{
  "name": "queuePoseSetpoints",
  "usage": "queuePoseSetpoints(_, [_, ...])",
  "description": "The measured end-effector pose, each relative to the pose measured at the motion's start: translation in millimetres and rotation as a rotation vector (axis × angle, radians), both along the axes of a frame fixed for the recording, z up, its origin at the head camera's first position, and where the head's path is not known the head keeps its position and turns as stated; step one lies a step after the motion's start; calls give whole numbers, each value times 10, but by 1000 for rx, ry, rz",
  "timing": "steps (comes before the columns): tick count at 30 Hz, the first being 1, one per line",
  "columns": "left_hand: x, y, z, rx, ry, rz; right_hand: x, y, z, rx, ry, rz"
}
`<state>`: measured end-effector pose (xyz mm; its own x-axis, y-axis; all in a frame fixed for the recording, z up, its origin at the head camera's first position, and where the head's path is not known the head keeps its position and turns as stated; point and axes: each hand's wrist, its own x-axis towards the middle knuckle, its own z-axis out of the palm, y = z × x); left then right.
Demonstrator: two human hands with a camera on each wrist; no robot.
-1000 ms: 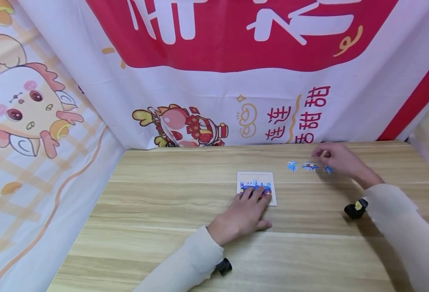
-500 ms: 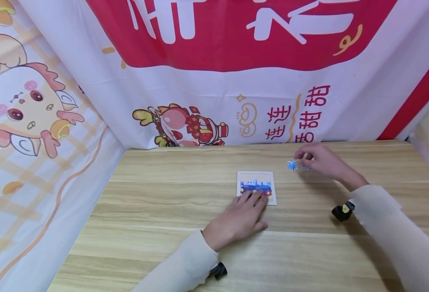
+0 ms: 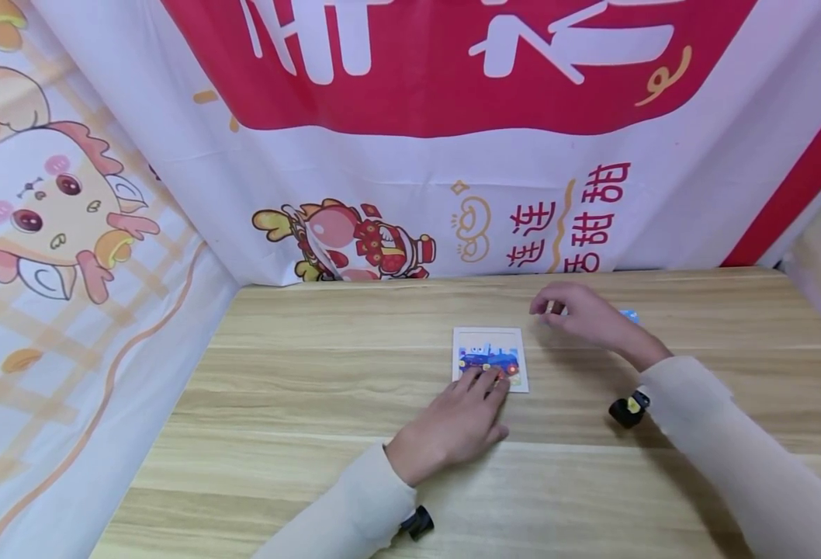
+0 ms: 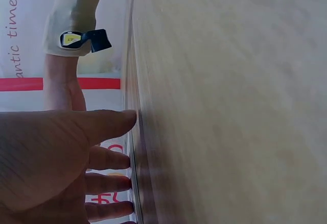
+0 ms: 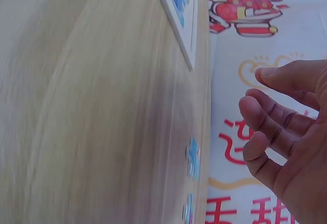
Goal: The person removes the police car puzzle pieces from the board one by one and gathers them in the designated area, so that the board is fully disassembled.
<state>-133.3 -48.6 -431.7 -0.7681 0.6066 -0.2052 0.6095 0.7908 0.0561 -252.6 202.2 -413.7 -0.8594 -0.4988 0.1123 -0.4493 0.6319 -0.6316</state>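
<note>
My left hand [image 3: 455, 428] rests with extended fingertips on the lower part of a white-framed jigsaw puzzle [image 3: 489, 337], which has a blue vehicle picture in its lower half. In the left wrist view, the thumb and fingers of the left hand [image 4: 48, 157] are spread against the wood. To the right of the puzzle, my right hand [image 3: 585, 314] hovers over the table. The right wrist view shows its fingers loosely bent, thumb apart, nothing between them. Beneath it lie loose blue puzzle pieces [image 5: 193, 157]; in the head view one piece [image 3: 630, 316] shows behind the wrist and the others are hidden.
The wooden table [image 3: 299, 373] ends at the back against a white and red printed cloth [image 3: 410, 163]. Another patterned cloth [image 3: 68, 326] hangs along the left side. Each sleeve carries a small black wrist camera [image 3: 627, 411].
My right hand has moved left over the row of loose pieces, toward the puzzle. The left hand has slid slightly back toward me, uncovering more of the picture.
</note>
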Motion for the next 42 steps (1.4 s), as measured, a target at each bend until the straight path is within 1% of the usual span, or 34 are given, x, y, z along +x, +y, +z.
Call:
queuePoseSetpoints(4, [1, 2, -2, -10, -23, 4, 21, -110, -4, 1, -11, 16])
queuePoseSetpoints(9, [15, 5, 12, -9, -49, 13, 29, -258, -34, -10, -4, 41])
queuePoseSetpoints(13, [35, 3, 26, -1, -55, 19, 36, -382, -59, -31, -37, 58])
queuePoseSetpoints(16, [48, 0, 32, -4, -44, 10, 46, -467, -73, -43, -66, 78])
queuePoseSetpoints(21, [51, 0, 37, -9, -10, -10, 55, -583, -92, -49, -79, 126])
queuePoseSetpoints(25, [50, -1, 39, -11, -8, -12, 67, -659, -103, -47, -121, 136])
queuePoseSetpoints(28, [44, 1, 35, -13, -10, -12, 78, -714, -111, -47, -168, 128])
queuePoseSetpoints(36, [32, 13, 15, -32, 6, -15, 56, -847, -171, -40, -202, 144])
queuePoseSetpoints(42, [35, 23, 21, -28, -7, -2, 27, -941, -203, -37, -211, 153])
